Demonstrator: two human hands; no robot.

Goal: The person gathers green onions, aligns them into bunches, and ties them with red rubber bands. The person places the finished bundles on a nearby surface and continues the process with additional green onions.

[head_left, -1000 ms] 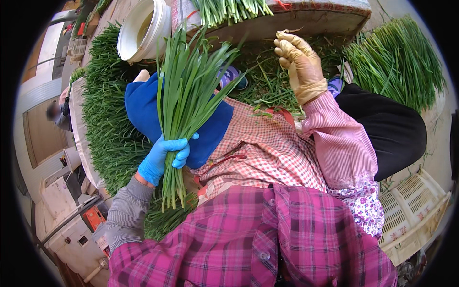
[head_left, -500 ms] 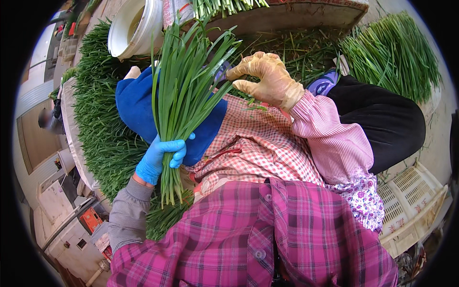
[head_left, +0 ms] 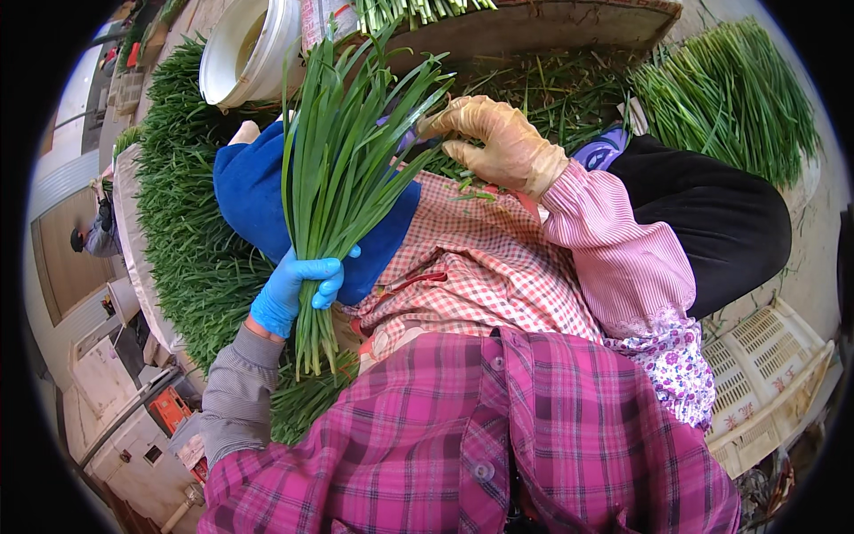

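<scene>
My left hand (head_left: 298,289), in a blue glove, is wrapped round the lower stalks of a bunch of garlic chives (head_left: 342,178). The flat green leaves fan upward and away from me, and the pale cut ends stick out below the fist. To the right of the leaf tips is my right hand (head_left: 503,147), in a loose tan glove. Its fingers are curved and a gap shows between them and the thumb. The fingertips come close to the outer leaves; whether they touch is hard to tell. Under the bunch lies a blue cloth (head_left: 253,191) over my leg.
A large mass of chives (head_left: 187,205) fills the left side, with a white bucket (head_left: 253,53) beyond it. More cut bunches (head_left: 418,11) lie on a board at the top. Another chive pile (head_left: 729,102) stands far right, above a cream plastic crate (head_left: 756,374). Leaf scraps (head_left: 551,98) litter the floor.
My right hand has shifted slightly, its thumb drawing nearer to the fingers. The left hand and the bunch have barely moved. A person in the far left background has changed posture.
</scene>
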